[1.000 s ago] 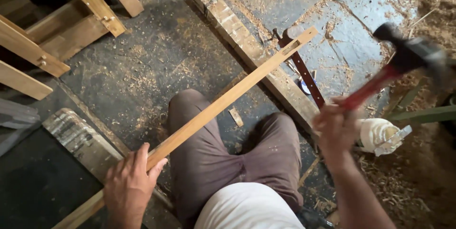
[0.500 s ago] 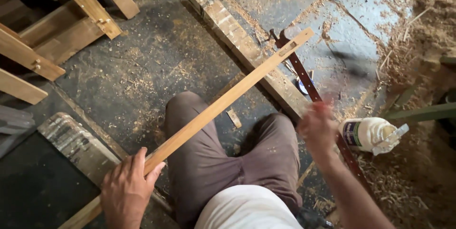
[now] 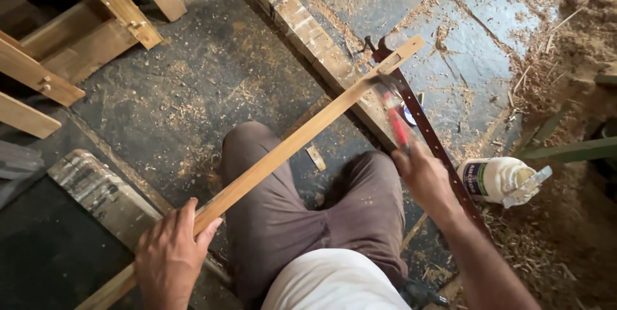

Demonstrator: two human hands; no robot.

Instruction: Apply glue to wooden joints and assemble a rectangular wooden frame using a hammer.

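Observation:
My left hand (image 3: 170,255) grips the near end of a long thin wooden strip (image 3: 289,146). The strip runs diagonally up to the right over my knees, and its far end rests on a raised wooden beam (image 3: 315,43) on the floor. My right hand (image 3: 421,175) holds a red-handled hammer (image 3: 393,114). Its blurred head is down against the strip near the far end.
A long dark metal bar clamp (image 3: 437,146) lies along the floor by my right hand. A white glue bottle (image 3: 495,178) lies on its side at the right, among sawdust and shavings. Wooden frame pieces (image 3: 96,20) stand at the upper left.
The hammer was raised high at the right a second ago. My right hand has swung it down and to the left onto the strip. My left hand has stayed on the strip.

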